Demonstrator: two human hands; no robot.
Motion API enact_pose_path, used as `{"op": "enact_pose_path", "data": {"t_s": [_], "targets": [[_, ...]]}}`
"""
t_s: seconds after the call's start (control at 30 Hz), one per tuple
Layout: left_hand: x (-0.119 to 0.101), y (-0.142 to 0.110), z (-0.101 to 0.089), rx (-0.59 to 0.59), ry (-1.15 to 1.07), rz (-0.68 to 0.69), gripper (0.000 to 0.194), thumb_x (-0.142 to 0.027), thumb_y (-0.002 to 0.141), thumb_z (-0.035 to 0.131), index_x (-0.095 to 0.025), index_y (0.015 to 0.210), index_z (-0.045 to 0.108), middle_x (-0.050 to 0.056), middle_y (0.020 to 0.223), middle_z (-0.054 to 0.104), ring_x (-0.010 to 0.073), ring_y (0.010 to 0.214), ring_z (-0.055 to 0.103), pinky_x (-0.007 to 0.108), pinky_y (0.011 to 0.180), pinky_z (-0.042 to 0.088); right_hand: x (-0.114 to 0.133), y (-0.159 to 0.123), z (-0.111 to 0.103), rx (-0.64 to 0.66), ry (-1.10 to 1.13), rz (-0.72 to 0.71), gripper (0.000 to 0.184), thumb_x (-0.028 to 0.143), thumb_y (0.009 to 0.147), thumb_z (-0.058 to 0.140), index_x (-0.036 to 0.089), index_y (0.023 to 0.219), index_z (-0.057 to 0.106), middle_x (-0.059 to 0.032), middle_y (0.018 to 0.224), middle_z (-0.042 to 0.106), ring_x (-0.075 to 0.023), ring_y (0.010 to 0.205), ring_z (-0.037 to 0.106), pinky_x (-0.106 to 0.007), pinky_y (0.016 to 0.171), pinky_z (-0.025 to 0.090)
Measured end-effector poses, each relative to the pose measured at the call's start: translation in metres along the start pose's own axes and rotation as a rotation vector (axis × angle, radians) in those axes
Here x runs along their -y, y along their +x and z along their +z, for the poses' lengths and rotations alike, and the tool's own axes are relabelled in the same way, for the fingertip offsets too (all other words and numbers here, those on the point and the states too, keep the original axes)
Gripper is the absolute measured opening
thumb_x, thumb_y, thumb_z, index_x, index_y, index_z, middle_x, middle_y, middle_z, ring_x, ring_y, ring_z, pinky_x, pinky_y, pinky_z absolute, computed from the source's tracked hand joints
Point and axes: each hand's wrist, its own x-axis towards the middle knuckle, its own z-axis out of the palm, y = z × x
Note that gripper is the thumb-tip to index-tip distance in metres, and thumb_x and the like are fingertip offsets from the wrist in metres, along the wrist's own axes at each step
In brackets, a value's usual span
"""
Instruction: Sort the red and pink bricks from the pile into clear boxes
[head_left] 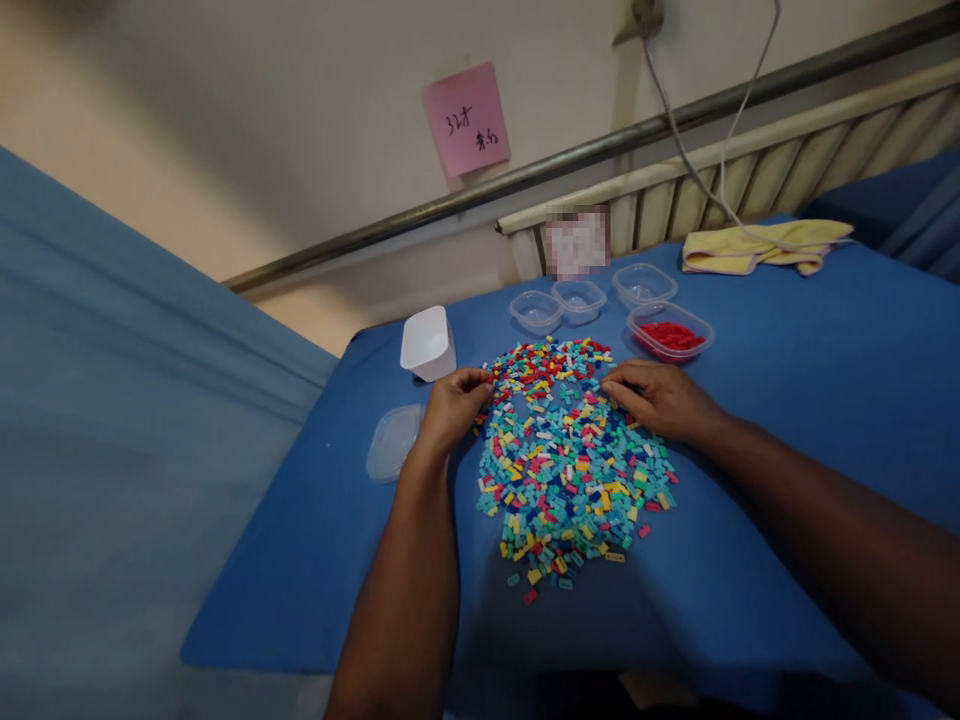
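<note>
A wide heap of small plastic building bricks in teal, blue, red, yellow, pink and white is spread over the blue-covered table. My left hand is at the heap's upper left edge, thumb and forefinger pinched, with a small red brick showing at the fingertips. Across from it, my right hand rests at the upper right edge. Its thumb and fingers are drawn together, and whatever is between them is too small to make out. Just beyond the right hand, a clear plastic tub holds red bricks.
Three clear tubs stand behind the heap, among them one tub at the right. A white container and a clear lid are at the left. A yellow cloth lies back right under a hanging cord. A blue curtain borders the left.
</note>
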Motion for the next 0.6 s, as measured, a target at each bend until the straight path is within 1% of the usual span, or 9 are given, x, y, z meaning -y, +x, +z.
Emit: {"op": "enact_pose_path", "data": {"t_s": [0.1,0.17,0.23,0.3,0.37,0.43,0.53,0.6], "targets": [[0.001,-0.001,0.000,0.035,0.005,-0.025,0.038,-0.040,0.072,0.081,-0.015,0.100,0.078,0.005,0.083,0.075,0.0170,0.069,0.065,0.028,0.062,0.050,0.000,0.000,-0.001,0.003,0.003,-0.002,0.025,0.038,0.106,0.059,0.024,0.092,0.076,-0.0057,0.095,0.079,-0.0235,0.086,0.073,-0.038,0.079,0.054],[0.000,-0.002,0.001,0.054,0.071,-0.011,0.034,-0.038,0.076,0.078,-0.016,0.102,0.078,0.005,0.085,0.076,0.0178,0.070,0.065,0.029,0.063,0.051,0.001,0.000,-0.001,0.007,0.007,0.000,0.025,0.037,0.106,0.059,0.024,0.093,0.076,-0.0056,0.095,0.079,-0.0234,0.085,0.073,-0.038,0.079,0.055],[-0.001,-0.003,0.003,0.091,0.232,0.060,0.026,-0.034,0.083,0.072,-0.018,0.101,0.079,0.005,0.089,0.078,0.0195,0.074,0.068,0.031,0.068,0.052,0.002,0.000,-0.001,0.010,0.006,0.004,0.025,0.037,0.106,0.059,0.024,0.093,0.076,-0.0056,0.094,0.079,-0.0234,0.084,0.073,-0.038,0.079,0.055],[-0.005,-0.005,0.006,0.135,0.462,0.166,0.021,-0.028,0.089,0.067,-0.020,0.102,0.081,0.007,0.098,0.080,0.0231,0.086,0.072,0.034,0.078,0.053,0.002,0.000,-0.001,0.010,0.007,0.008,0.025,0.037,0.106,0.059,0.024,0.093,0.076,-0.0056,0.094,0.079,-0.0231,0.084,0.073,-0.038,0.078,0.055],[-0.009,-0.006,0.009,0.173,0.675,0.254,0.021,-0.022,0.091,0.065,-0.021,0.102,0.082,0.008,0.109,0.081,0.0267,0.099,0.073,0.037,0.088,0.052,0.001,-0.001,0.000,0.011,0.003,0.005,0.026,0.037,0.107,0.059,0.024,0.092,0.076,-0.0057,0.095,0.079,-0.0230,0.084,0.074,-0.037,0.078,0.055],[-0.012,-0.008,0.011,0.196,0.797,0.287,0.022,-0.018,0.092,0.064,-0.021,0.103,0.083,0.010,0.112,0.081,0.0286,0.103,0.073,0.038,0.090,0.051,-0.001,-0.001,0.001,0.013,-0.011,-0.004,0.025,0.037,0.107,0.059,0.024,0.093,0.076,-0.0057,0.096,0.079,-0.0232,0.085,0.074,-0.038,0.079,0.055],[-0.014,-0.009,0.011,0.171,0.806,0.279,0.022,-0.017,0.094,0.063,-0.022,0.103,0.082,0.009,0.109,0.081,0.0275,0.099,0.073,0.036,0.088,0.051,-0.003,0.000,0.000,0.013,-0.027,-0.012,0.026,0.037,0.108,0.059,0.024,0.094,0.076,-0.0060,0.094,0.079,-0.0238,0.083,0.074,-0.040,0.077,0.056],[-0.014,-0.010,0.010,0.120,0.695,0.230,0.019,-0.020,0.093,0.065,-0.022,0.103,0.081,0.008,0.103,0.081,0.0257,0.094,0.073,0.035,0.084,0.051,0.000,0.000,-0.002,-0.016,-0.048,-0.050,0.025,0.037,0.108,0.059,0.024,0.097,0.077,-0.0075,0.097,0.081,-0.0261,0.088,0.075,-0.043,0.081,0.059]]}}
